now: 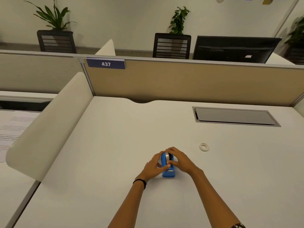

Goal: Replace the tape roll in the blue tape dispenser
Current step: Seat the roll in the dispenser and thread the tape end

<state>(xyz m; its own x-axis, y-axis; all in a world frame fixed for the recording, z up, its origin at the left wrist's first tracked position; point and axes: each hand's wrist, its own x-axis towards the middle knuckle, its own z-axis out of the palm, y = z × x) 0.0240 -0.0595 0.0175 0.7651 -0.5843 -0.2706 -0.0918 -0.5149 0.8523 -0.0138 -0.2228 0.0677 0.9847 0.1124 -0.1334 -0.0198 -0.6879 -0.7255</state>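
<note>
Tape dispenser (168, 173), blue: standing on the white tabletop (115, 145), near its front middle, cutter end pointing toward the person.

Tape roll (167, 156), grey-edged: sitting in the top of the dispenser, partly hidden by fingers; whether it is going in or coming out cannot be told.

Left hand (153, 166): gripping the dispenser's left side, thumb lying across the body, bracing it.

Right hand (178, 159): fingers curling over the roll from the right, closing on it and the dispenser's top.

Small white ring (204, 146): lying flat on the tabletop, apart, to the right and beyond the hands; probably a spare or spent roll.

Handling note, as judgement: the left hand should be pinning the base flat while the right is moving the roll straight along its slot, keeping the hub level so it is not jamming, and minding the toothed cutter.
</note>
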